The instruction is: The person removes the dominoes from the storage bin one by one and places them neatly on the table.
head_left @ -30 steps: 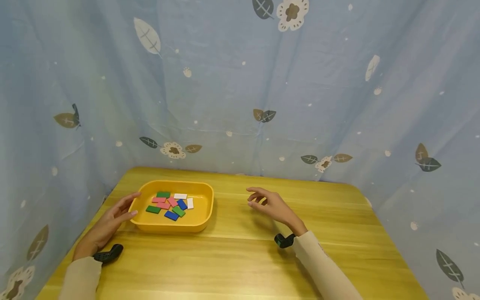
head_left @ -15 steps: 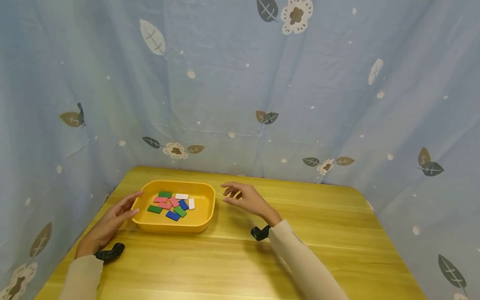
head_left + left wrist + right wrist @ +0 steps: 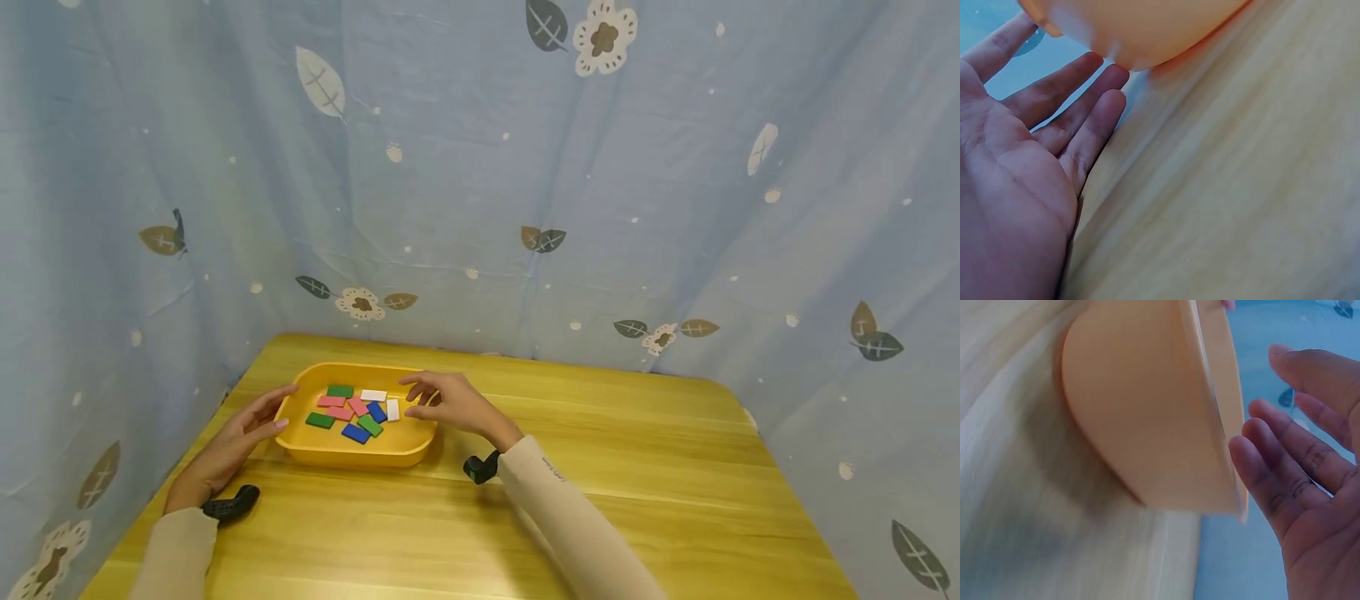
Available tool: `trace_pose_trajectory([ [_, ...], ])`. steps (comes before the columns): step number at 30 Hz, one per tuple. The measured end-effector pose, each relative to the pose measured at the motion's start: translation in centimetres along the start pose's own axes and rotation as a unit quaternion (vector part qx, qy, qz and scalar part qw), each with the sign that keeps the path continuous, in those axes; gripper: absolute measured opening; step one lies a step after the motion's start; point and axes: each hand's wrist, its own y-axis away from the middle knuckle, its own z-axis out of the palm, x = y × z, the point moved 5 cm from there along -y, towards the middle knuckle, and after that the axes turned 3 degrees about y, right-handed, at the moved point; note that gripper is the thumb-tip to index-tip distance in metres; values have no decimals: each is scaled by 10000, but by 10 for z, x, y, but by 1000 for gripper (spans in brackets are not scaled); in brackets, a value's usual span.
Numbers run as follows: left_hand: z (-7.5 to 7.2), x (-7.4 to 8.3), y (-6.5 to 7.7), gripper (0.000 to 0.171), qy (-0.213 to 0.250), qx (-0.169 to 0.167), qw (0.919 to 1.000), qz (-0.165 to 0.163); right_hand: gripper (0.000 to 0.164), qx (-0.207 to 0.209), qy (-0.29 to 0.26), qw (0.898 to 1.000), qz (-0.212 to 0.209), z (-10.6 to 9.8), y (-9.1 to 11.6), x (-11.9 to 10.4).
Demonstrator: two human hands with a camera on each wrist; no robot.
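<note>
A yellow plastic basin [image 3: 352,457] stands on the left part of the table. Flat domino-like tiles lie loose inside: green ones [image 3: 320,420], pink ones [image 3: 341,413], blue ones [image 3: 356,433] and white ones [image 3: 373,396]. My left hand [image 3: 228,446] is at the basin's left end with fingers spread, the thumb and a fingertip at the rim. In the left wrist view its palm [image 3: 1016,169] faces up beside the basin wall. Over the right rim hovers my right hand [image 3: 457,404], fingers loosely bent and holding nothing. The right wrist view shows its fingertips [image 3: 1254,456] near the rim.
The wooden table [image 3: 637,467] extends to the right and in front of the basin. A blue patterned curtain [image 3: 480,183] hangs behind the table and along both sides. Each wrist wears a black device [image 3: 234,505].
My right hand has moved left from above the table to over the basin's right rim. The left hand stays at the left end. The view has shifted slightly; the tiles lie as before.
</note>
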Motion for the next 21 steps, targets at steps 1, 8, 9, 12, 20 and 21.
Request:
trace_pose_trajectory([
  [1, 0, 0, 0, 59, -3, 11, 10000, 8, 47, -50, 31, 10000, 3, 3, -3, -2],
  [8, 0, -1, 1, 60, 64, 43, 10000, 25, 48, -418, 210, 9989, 21, 26, -17, -11],
  [9, 0, -1, 1, 60, 74, 44, 10000, 8, 49, -460, 212, 9987, 47, 29, -19, -11],
  [12, 0, -1, 1, 61, 63, 51, 10000, -39, 49, -565, 252, 9979, 162, 38, -24, -11],
  [20, 0, 1, 1, 61, 101, 62, 9999, -29, 48, -550, 706, 9946, 525, 54, -37, -16],
  [21, 1, 2, 1, 61, 117, 53, 9999, -27, 47, -509, 790, 9937, 614, 55, -38, -16],
])
